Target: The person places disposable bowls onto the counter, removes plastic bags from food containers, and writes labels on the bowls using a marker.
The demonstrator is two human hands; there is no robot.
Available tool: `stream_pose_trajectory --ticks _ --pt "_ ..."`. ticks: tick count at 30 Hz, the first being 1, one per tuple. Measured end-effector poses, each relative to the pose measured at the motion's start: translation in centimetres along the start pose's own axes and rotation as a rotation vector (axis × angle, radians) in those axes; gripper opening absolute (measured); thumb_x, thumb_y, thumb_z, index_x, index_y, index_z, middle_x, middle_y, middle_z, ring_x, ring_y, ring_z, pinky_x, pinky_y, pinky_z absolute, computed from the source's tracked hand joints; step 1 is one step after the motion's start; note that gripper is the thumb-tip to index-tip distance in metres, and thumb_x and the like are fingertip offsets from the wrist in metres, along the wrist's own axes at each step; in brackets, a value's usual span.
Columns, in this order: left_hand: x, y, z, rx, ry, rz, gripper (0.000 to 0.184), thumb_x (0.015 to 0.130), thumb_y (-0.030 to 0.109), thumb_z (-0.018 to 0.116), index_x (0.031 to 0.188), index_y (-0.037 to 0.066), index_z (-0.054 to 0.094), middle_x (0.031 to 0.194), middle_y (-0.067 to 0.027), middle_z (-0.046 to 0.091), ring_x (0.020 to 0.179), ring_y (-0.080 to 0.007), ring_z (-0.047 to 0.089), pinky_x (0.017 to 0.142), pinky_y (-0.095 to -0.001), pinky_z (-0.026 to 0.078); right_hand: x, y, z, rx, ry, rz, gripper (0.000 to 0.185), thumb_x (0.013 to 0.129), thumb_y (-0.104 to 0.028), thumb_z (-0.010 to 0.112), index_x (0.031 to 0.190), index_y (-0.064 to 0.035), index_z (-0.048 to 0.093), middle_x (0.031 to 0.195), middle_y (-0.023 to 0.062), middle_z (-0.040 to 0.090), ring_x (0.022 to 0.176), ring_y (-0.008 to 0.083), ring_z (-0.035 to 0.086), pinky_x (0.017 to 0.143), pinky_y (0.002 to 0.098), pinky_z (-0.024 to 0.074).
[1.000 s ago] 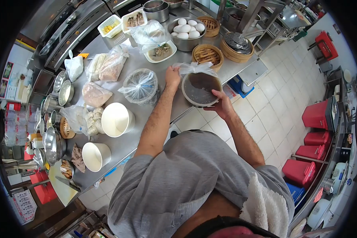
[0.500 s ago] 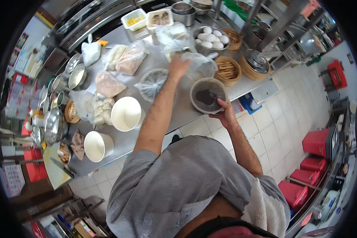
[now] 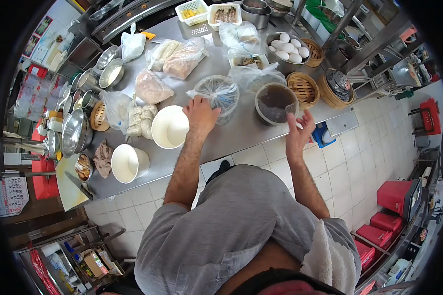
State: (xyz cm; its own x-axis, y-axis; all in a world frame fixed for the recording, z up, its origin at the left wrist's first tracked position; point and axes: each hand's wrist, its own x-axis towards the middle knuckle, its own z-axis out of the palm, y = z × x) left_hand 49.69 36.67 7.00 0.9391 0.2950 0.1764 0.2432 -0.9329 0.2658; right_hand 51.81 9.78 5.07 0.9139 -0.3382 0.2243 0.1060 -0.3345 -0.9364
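My left hand [image 3: 200,116] is between a white paper tub [image 3: 170,127] and a bagged round container [image 3: 220,94], its fingers bent at the edge of the clear plastic; what they pinch, if anything, is too small to make out. On the steel table's front edge rests a round container of dark liquid [image 3: 276,103]. Just right of its rim, my right hand [image 3: 300,129] has its fingers apart, holding nothing. An empty-looking clear plastic bag [image 3: 257,75] lies behind the dark liquid. A second white tub [image 3: 130,163] stands nearer the front edge at the left.
A bowl of eggs [image 3: 288,48] and bamboo steamers [image 3: 302,88] sit at the back right. Bags of pale food [image 3: 186,58] lie at the back left. Metal bowls [image 3: 74,132] crowd the left side, near a knife [image 3: 79,185] on a board.
My left hand has left the loose plastic bag and come down to the bagged container. My right hand has let go of the container of dark liquid, which now rests on the table.
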Motion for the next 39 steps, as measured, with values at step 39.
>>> stream_pose_trajectory --ticks 39 --pt "-3.6 2.0 2.4 -0.568 0.169 0.121 0.019 0.066 0.007 0.068 0.066 0.004 0.050 0.061 -0.0106 0.054 0.056 -0.0295 0.054 0.051 -0.0406 0.042 -4.1 -1.8 9.8 -0.320 -0.645 -0.760 0.009 0.078 -0.008 0.056 0.081 -0.0021 0.049 0.078 0.0175 0.055 0.075 0.0374 0.056 0.066 0.0466 0.0462"
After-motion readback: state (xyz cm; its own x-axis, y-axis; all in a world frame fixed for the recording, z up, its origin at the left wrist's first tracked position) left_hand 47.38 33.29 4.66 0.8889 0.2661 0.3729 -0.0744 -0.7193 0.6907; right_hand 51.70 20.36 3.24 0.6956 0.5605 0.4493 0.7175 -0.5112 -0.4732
